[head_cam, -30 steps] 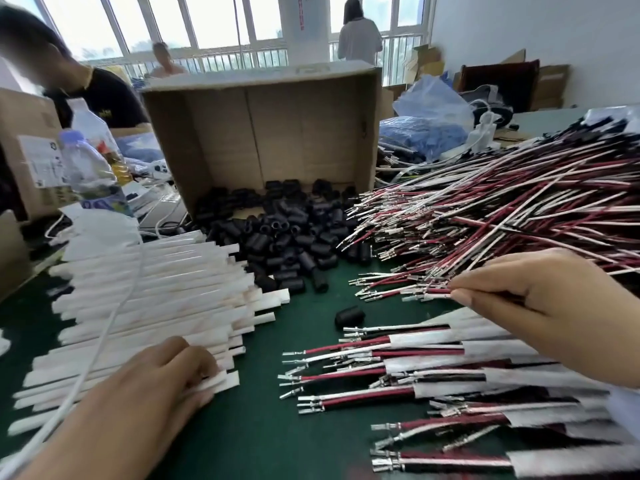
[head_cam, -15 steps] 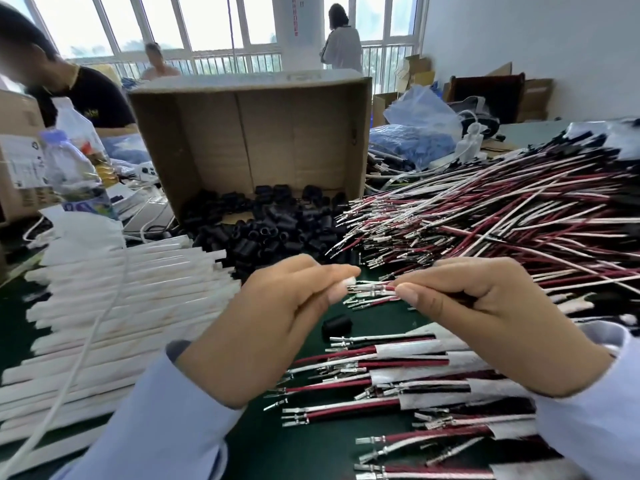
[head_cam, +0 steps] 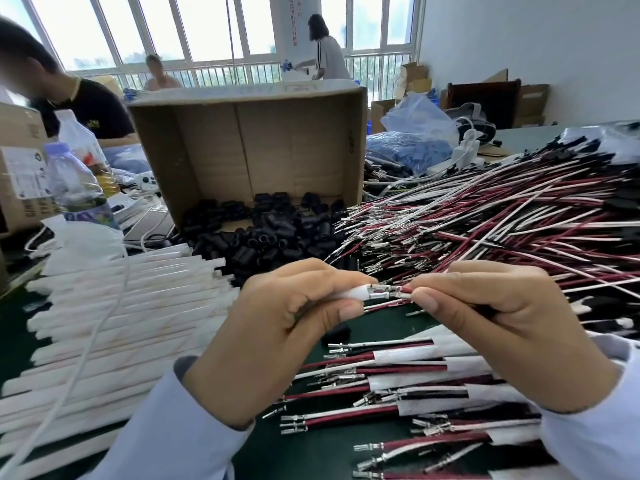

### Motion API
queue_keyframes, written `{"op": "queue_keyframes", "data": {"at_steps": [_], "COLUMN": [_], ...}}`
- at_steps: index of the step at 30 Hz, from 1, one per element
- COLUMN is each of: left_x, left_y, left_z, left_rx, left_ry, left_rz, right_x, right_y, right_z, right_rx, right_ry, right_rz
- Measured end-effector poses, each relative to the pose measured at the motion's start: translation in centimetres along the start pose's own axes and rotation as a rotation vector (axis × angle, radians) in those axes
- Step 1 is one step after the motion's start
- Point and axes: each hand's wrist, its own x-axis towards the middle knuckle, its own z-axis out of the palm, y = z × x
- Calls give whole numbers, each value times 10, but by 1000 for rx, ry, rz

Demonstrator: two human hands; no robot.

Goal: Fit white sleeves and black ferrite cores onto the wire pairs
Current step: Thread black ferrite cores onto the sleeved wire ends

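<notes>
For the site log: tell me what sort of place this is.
Probably a small assembly workshop: a heap of red and white wires, a cardboard box spilling black cores, and stacked white sleeves.

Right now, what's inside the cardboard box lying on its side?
Black ferrite cores heaped along its lower wall and spilling out onto the table; the rest of the cardboard box shows bare walls. Anything beneath the heap is covered.
</notes>
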Motion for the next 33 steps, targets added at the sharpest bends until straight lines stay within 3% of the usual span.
{"op": "queue_keyframes", "data": {"at_steps": [11,19,28,33], "left_x": [-2,-3,-2,-2], "left_y": [2,6,10,13], "left_z": [0,2,7,5], "left_rx": [-170,39,19,50], "left_ry": [-27,-15,-18,-11], "left_rz": [31,47,45,70], "right_x": [1,-2,-2,-1], "right_y": [-5,-3,-7,-11], "right_z": [-4,-2,-8,-17], "right_rx": [130,-72,-46,-226], "right_ry": [-30,-16,5,-10], "right_rz": [-15,-79,-71,-100]}}
